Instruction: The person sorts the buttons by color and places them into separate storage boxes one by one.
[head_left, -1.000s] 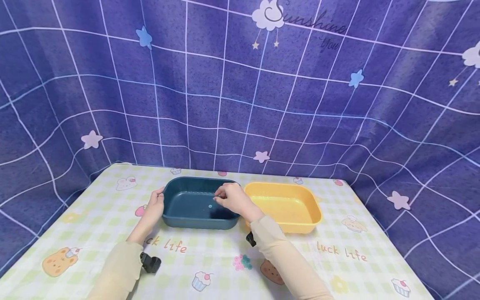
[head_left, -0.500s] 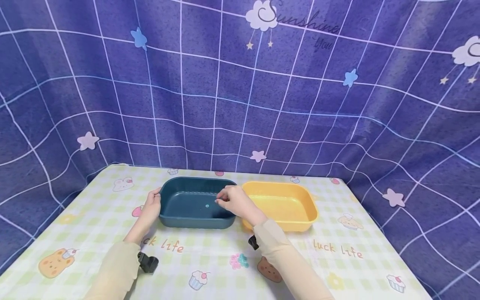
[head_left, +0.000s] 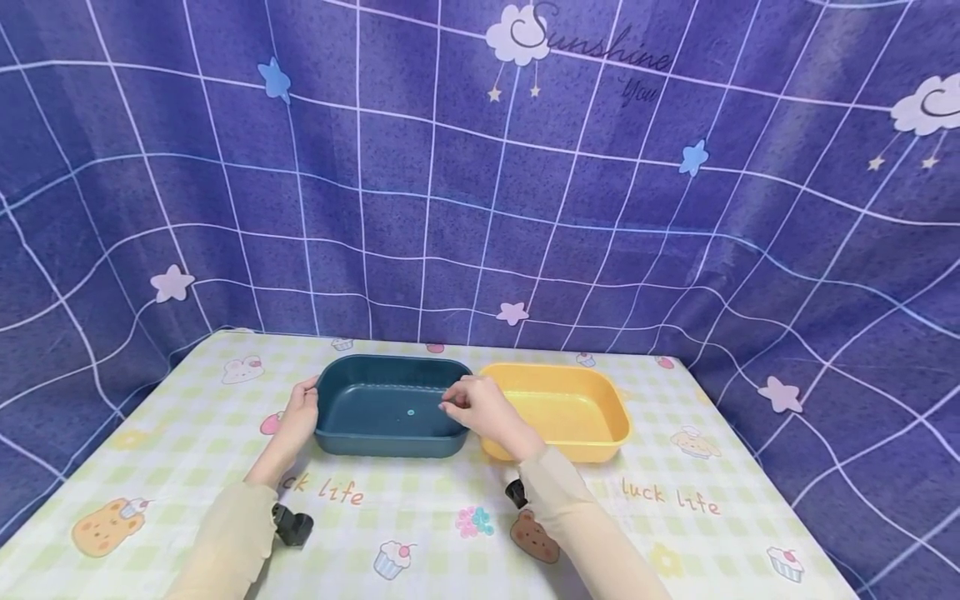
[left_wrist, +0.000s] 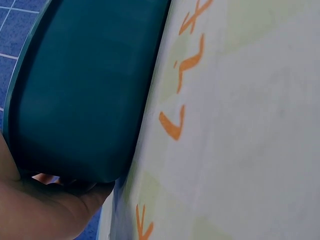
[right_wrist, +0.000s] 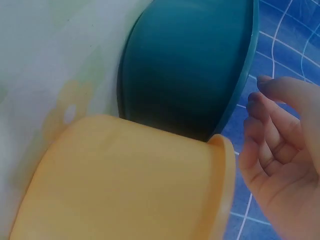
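A dark teal plastic basin (head_left: 390, 447) stands on the table, with a tiny pale round spot (head_left: 410, 412) on its floor. My left hand (head_left: 302, 412) holds the basin's left end; in the left wrist view that hand (left_wrist: 55, 210) wraps the end wall, some fingers hidden under it. Over the basin's right end hovers my right hand (head_left: 483, 406). Its fingers are loosely bent with a gap to the thumb, and nothing shows between them in the right wrist view (right_wrist: 285, 150). A yellow basin (head_left: 588, 452) sits right beside the teal one, partly behind the right wrist.
A checked cloth (head_left: 420, 521) with cartoon prints covers the table. Behind it hangs a purple-blue curtain (head_left: 390, 275) with grid lines and stars. Black wrist cameras (head_left: 291, 525) sit below both wrists.
My right hand has drawn a little to the right over the teal basin, its fingers loosening slightly. The left hand stays on the basin's end. The head view has shifted slightly rightward.
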